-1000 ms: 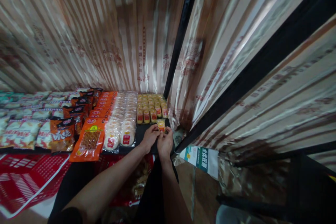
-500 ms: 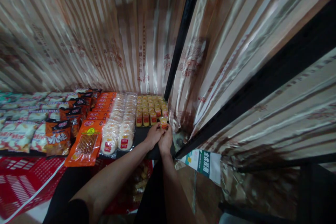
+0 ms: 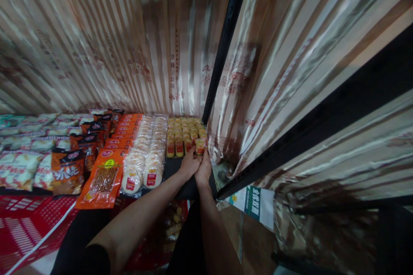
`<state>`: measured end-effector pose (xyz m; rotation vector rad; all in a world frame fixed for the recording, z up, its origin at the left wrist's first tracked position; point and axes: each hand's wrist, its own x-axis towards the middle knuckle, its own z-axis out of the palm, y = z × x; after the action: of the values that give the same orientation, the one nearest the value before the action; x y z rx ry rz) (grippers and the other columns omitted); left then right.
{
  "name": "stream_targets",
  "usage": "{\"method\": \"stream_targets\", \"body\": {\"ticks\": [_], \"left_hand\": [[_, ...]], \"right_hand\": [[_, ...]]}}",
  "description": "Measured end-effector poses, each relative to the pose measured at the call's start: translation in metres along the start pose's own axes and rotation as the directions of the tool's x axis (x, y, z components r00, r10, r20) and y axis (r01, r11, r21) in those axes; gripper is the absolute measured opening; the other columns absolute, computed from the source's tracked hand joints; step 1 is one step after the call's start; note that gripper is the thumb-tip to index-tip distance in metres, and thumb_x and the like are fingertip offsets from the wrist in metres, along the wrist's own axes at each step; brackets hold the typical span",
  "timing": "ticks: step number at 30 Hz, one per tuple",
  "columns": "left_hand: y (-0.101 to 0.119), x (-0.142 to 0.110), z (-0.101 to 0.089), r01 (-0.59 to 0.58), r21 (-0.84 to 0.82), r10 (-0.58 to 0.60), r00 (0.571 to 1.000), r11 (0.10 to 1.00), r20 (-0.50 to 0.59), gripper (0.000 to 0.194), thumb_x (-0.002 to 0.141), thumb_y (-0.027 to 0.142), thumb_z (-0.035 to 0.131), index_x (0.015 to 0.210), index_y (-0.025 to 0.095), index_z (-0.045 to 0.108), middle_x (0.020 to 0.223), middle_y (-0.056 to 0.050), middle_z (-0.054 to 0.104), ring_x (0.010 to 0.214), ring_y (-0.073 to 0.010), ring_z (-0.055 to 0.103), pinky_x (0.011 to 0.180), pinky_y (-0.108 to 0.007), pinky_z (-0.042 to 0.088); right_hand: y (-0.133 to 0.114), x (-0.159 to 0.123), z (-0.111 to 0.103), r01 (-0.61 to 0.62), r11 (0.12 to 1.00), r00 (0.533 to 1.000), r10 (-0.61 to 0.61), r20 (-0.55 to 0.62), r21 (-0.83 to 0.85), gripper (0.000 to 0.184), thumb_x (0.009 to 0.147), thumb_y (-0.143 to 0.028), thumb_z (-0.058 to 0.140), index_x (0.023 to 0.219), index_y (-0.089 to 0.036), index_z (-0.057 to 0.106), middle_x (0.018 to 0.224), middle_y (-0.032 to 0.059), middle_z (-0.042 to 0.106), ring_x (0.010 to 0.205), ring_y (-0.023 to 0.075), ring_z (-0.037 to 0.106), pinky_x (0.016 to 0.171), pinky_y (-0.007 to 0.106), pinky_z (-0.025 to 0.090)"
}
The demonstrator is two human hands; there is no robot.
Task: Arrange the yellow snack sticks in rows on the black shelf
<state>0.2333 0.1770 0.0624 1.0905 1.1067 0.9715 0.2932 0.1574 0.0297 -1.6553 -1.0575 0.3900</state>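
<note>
My left hand (image 3: 188, 166) and my right hand (image 3: 204, 170) are side by side, fingers pinched on one small yellow snack packet (image 3: 200, 146). The packet sits at the front right end of the rows of yellow snack packets (image 3: 183, 133) on the black shelf (image 3: 174, 167), touching the row. Both forearms reach up from the bottom of the view.
Left of the yellow packets lie rows of round white cakes (image 3: 145, 159), orange stick-snack bags (image 3: 105, 176) and dark orange bags (image 3: 66, 169). A red basket (image 3: 26, 227) is at lower left. A black post (image 3: 222, 47) and striped curtain stand behind and to the right.
Both hands have pushed the small yellow packet away from me, from the bare shelf front up against the yellow rows.
</note>
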Motion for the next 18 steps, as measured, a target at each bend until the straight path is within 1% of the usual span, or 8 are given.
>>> {"method": "stream_targets", "body": {"ticks": [3, 5, 8, 11, 15, 18], "left_hand": [[0.003, -0.001, -0.001, -0.031, 0.064, 0.032, 0.999, 0.997, -0.010, 0.043, 0.066, 0.008, 0.063, 0.107, 0.023, 0.061, 0.104, -0.004, 0.068, 0.095, -0.0188, 0.061, 0.090, -0.030, 0.044], [0.005, -0.003, -0.002, -0.043, 0.114, 0.045, 0.999, 0.993, -0.013, 0.044, 0.066, 0.009, 0.062, 0.107, 0.023, 0.061, 0.103, -0.004, 0.068, 0.097, -0.0201, 0.060, 0.092, -0.031, 0.044], [0.007, -0.006, -0.002, -0.076, 0.211, 0.086, 0.996, 0.975, -0.038, 0.044, 0.068, 0.009, 0.060, 0.109, 0.022, 0.060, 0.107, -0.006, 0.066, 0.102, -0.0222, 0.058, 0.096, -0.033, 0.041], [0.009, -0.010, -0.002, -0.111, 0.303, 0.137, 0.988, 0.947, -0.066, 0.042, 0.071, 0.009, 0.057, 0.112, 0.019, 0.059, 0.115, -0.009, 0.063, 0.106, -0.0241, 0.057, 0.100, -0.035, 0.038], [0.013, -0.014, -0.004, -0.147, 0.337, 0.186, 0.979, 0.930, -0.087, 0.037, 0.074, 0.011, 0.055, 0.109, 0.019, 0.061, 0.118, -0.010, 0.060, 0.109, -0.0240, 0.054, 0.103, -0.035, 0.035], [0.014, -0.014, -0.006, -0.154, 0.348, 0.197, 0.976, 0.925, -0.093, 0.034, 0.073, 0.010, 0.056, 0.105, 0.020, 0.064, 0.115, -0.009, 0.059, 0.109, -0.0238, 0.053, 0.103, -0.033, 0.034]], "right_hand": [[0.003, 0.001, 0.002, 0.018, 0.999, 1.000, -0.018, 0.016, 0.026, 0.057, 0.080, -0.031, 0.034, 0.134, -0.013, 0.043, 0.119, 0.0128, 0.057, 0.105, 0.0199, 0.052, 0.094, 0.033, 0.039], [0.005, 0.002, 0.003, 0.013, 1.000, 1.000, -0.014, 0.020, 0.021, 0.057, 0.081, -0.031, 0.035, 0.134, -0.013, 0.044, 0.113, 0.0128, 0.058, 0.100, 0.0200, 0.054, 0.093, 0.034, 0.039], [0.008, 0.004, 0.004, 0.005, 1.000, 0.999, -0.004, 0.037, -0.020, 0.058, 0.080, -0.030, 0.037, 0.135, -0.013, 0.042, 0.106, 0.0123, 0.059, 0.091, 0.0195, 0.055, 0.089, 0.034, 0.042], [0.010, 0.005, 0.006, 0.038, 0.995, 0.998, -0.035, 0.045, -0.088, 0.057, 0.080, -0.027, 0.038, 0.135, -0.015, 0.042, 0.109, 0.0121, 0.056, 0.093, 0.0197, 0.054, 0.088, 0.034, 0.042], [0.009, 0.004, 0.007, 0.031, 0.986, 0.999, -0.026, 0.036, -0.164, 0.054, 0.080, -0.024, 0.039, 0.133, -0.020, 0.045, 0.107, 0.0099, 0.052, 0.090, 0.0189, 0.054, 0.085, 0.033, 0.045], [0.007, 0.004, 0.006, 0.026, 0.978, 0.998, -0.015, 0.054, -0.205, 0.055, 0.080, -0.023, 0.039, 0.134, -0.020, 0.044, 0.105, 0.0100, 0.050, 0.087, 0.0194, 0.055, 0.081, 0.034, 0.046]]}}
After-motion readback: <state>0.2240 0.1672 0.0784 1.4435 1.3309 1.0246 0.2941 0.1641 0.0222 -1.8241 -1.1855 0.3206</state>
